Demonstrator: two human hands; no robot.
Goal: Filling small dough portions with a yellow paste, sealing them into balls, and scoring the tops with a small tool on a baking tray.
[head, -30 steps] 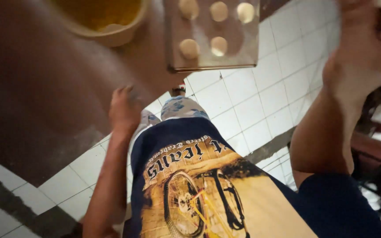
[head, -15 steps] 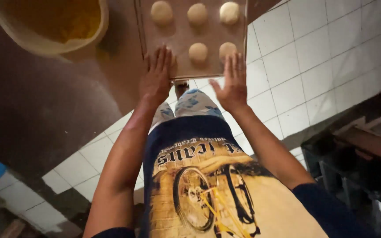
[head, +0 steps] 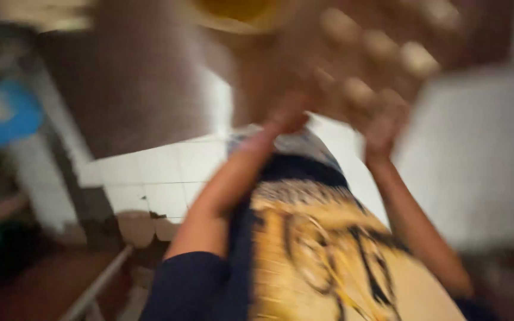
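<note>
The whole view is smeared by motion. A flat tray (head: 328,71) carrying several pale round dough balls (head: 417,58) lies on the dark brown table (head: 144,89). My left hand (head: 291,116) reaches to the tray's near edge on the left side. My right hand (head: 386,126) is at the same near edge, further right. Both hands seem to touch the tray, but the blur hides the fingers, so I cannot tell whether they grip it. My dark shirt with a yellow bicycle print fills the bottom of the view.
A pale bowl (head: 239,12) with yellow contents stands on the table left of the tray. A blue object (head: 4,119) sits at the far left. White floor tiles (head: 150,178) lie below the table edge, with a thin metal bar (head: 99,282) at lower left.
The view has swung and tilted, so the tray now sits upper right and everything is blurred. Both hands stay at the tray's near edge.
</note>
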